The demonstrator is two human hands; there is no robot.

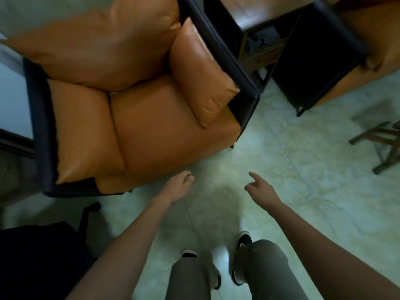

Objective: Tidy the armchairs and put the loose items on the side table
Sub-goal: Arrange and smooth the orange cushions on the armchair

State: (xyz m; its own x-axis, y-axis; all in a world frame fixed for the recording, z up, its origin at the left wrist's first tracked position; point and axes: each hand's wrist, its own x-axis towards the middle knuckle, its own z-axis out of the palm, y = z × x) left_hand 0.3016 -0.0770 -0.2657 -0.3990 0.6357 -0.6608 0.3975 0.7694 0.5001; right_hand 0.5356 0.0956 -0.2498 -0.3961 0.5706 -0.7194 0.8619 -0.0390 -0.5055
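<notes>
An orange leather armchair (151, 126) with a dark frame fills the upper left. Its back cushion (97, 40) and two side cushions (201, 76) sit in place, and nothing loose lies on the seat. A dark wooden side table (255, 16) stands between it and a second orange armchair (378, 44) at the upper right. My left hand (180, 184) hangs just in front of the seat's front edge, fingers loosely curled, holding nothing. My right hand (259, 186) is over the floor with its forefinger stretched out, also empty.
Pale tiled floor (303, 180) spreads in front of the chairs. A wooden stool or rack (381, 146) stands at the right edge. A black wheeled chair (43, 256) sits at the lower left. My legs and shoes are at the bottom centre.
</notes>
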